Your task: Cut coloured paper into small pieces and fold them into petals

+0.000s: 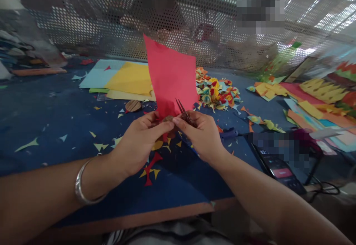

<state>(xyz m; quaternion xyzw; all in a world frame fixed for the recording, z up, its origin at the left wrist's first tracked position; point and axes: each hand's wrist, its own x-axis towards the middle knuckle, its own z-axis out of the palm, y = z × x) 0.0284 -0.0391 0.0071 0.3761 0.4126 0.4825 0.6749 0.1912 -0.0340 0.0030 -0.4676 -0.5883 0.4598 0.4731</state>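
Dim surface (191, 189), backlit from far right.
Brightest through perforated screen (217, 0) past far right corner; near edge murky. Soft shadow low on red sheet (175, 74). Wide-angle stretch and smear toward left/right ends; pixelated blocks beyond far edge and by phone (283, 173).

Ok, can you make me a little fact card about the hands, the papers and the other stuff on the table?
Left hand: pinching the lower part of a red sheet
Right hand: holding a two-pointed tool, points up
Between the hands: a small brown thing, partly covered; can't tell what
Left wrist: silver bangle
Left of red sheet: wooden disc and stacked sheets, blue, green and yellow
Right of red sheet: heap of colourful paper pieces
Beside right arm: phone, screen lit
Table: blue top, scattered paper scraps
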